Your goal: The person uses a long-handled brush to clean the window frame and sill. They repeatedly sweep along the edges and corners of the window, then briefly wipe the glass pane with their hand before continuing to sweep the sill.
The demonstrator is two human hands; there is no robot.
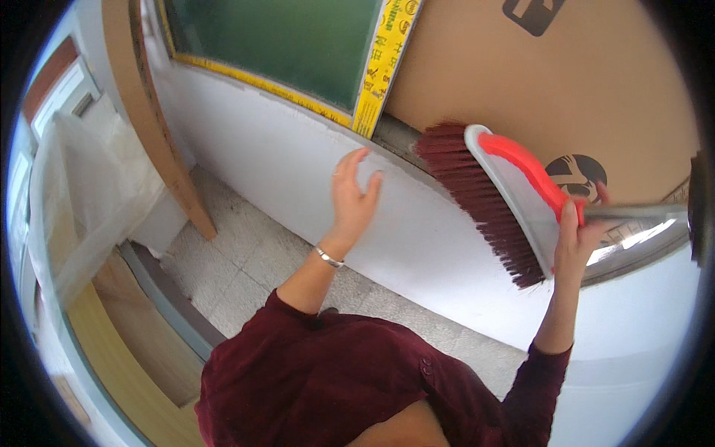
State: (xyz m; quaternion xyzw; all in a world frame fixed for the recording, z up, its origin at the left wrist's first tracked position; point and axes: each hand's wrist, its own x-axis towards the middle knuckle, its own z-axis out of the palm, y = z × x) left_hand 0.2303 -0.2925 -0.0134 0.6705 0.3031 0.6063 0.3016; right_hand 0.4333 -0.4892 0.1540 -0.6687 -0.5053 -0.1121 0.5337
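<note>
My right hand (575, 234) grips a broom (514, 184) near the joint between its red and grey head and the shiny metal handle. The dark red bristles point to the left, towards the window ledge (399, 139), beside a large cardboard sheet (475, 67). My left hand (354, 195) is raised in front of the white wall below the window, its fingers apart and slightly bent, holding nothing. A bracelet is on that wrist.
A window (273, 44) with a yellow-taped frame is above the white wall (251, 128). At the left stand a long brown board (151, 123), clear plastic sheeting (84, 207) and wooden panels (106, 346). The floor (223, 268) is tiled.
</note>
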